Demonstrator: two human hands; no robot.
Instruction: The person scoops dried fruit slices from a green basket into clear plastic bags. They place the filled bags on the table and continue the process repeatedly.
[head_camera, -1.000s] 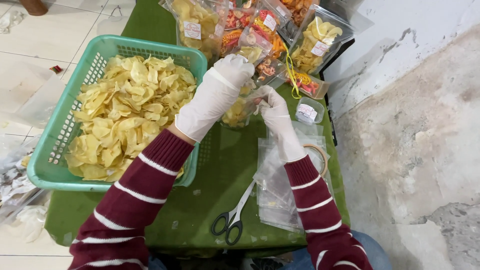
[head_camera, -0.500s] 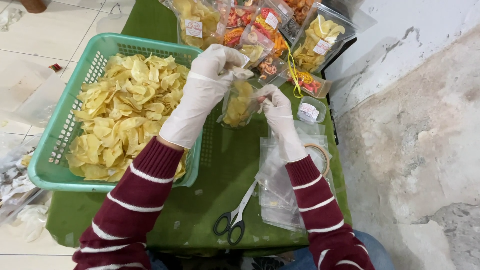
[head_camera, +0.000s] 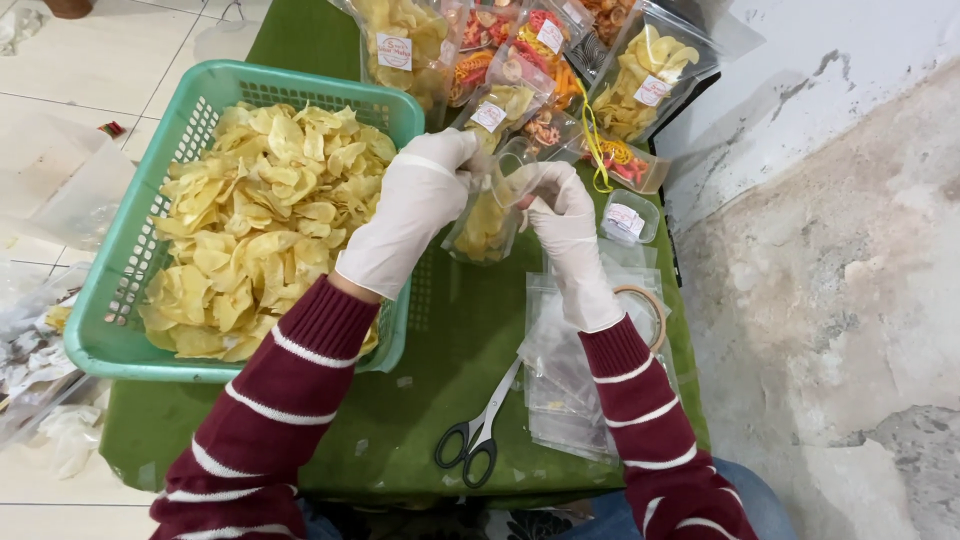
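While scissors (head_camera: 478, 438) lie nearest on the green surface (head_camera: 440, 380), the left hand (head_camera: 415, 210) and right hand (head_camera: 565, 225) pinch the top of a clear bag of chips (head_camera: 487, 225); at 10 o'clock stands the green basket (head_camera: 110, 290).

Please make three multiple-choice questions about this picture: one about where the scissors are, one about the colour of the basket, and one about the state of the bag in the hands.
1. Where do the scissors lie?
A. Inside the basket
B. On the green table, near its front edge
C. On the floor

2. What colour is the basket holding the yellow chips?
A. Red
B. White
C. Teal green

3. How is the small clear bag of chips?
A. Held at its top by both gloved hands
B. Lying flat, untouched
C. Empty

Answers: 1 B, they rest on the table beside the empty bags. 2 C, its rim is teal. 3 A, the left hand and right hand grip its top.
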